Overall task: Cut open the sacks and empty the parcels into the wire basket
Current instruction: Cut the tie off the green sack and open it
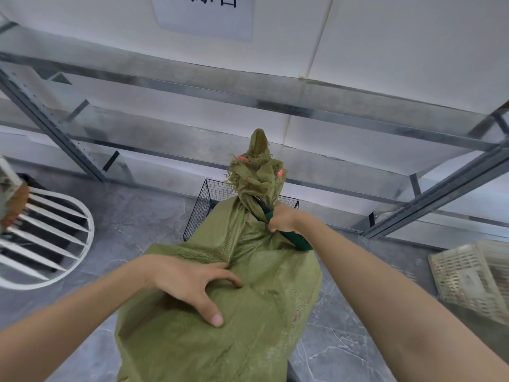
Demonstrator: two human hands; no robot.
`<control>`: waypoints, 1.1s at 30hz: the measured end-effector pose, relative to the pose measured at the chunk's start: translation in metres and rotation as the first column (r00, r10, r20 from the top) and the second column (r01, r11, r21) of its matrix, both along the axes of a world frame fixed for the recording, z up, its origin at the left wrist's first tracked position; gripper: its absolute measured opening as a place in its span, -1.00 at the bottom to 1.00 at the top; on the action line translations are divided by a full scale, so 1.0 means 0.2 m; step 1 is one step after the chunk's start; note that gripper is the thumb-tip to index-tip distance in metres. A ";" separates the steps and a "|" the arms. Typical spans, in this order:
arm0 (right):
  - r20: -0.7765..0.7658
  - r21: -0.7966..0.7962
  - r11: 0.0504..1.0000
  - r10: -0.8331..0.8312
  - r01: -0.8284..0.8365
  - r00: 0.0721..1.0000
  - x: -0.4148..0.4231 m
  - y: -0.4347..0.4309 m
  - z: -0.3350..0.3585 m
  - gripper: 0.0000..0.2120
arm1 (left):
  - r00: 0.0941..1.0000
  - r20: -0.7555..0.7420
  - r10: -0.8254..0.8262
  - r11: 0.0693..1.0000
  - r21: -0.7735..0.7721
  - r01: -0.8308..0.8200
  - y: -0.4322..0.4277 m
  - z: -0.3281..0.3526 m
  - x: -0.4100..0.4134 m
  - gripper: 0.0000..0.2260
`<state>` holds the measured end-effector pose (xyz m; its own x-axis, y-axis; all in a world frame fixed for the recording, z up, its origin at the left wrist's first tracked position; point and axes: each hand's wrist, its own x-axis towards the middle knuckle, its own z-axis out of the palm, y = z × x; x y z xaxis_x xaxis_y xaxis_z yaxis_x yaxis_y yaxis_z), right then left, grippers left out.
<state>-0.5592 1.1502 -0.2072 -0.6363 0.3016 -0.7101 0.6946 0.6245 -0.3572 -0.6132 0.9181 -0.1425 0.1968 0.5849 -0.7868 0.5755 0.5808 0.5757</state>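
Progress: while the sack (220, 312) is tied shut at its neck (249, 201), we judge the task barely begun; cutting, then emptying, remain.
Sack: it stands on the floor (124, 224) before us, just in front of the basket (202, 208), green and bulging.
Right hand (282, 217): we clench a green-handled cutter (292, 237), its blade end at the tied neck.
Left hand (190, 282): our fingers are spread, unclenched, pressing the sack's side to steady it.
Basket: its inside is mostly hidden by the sack; we see no parcels there.
Crate (473, 282): pale, at right; contents blurred.
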 end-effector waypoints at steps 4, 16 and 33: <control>0.021 -0.008 1.000 0.006 -0.006 1.000 0.00 0.01 0.00 -0.72 | 0.999 0.005 -0.040 0.999 -0.023 0.040 -0.04 0.04 0.03 0.03; 0.051 -0.010 0.996 0.084 -0.083 0.995 0.00 0.00 0.00 -0.86 | 0.974 -0.008 0.228 0.902 0.378 -0.208 -0.16 0.00 0.12 -0.66; 0.051 -0.011 1.000 0.029 -0.029 0.998 0.01 0.04 -0.06 -0.90 | 0.752 -0.270 0.601 0.656 0.704 -0.271 0.01 -0.11 0.04 -0.71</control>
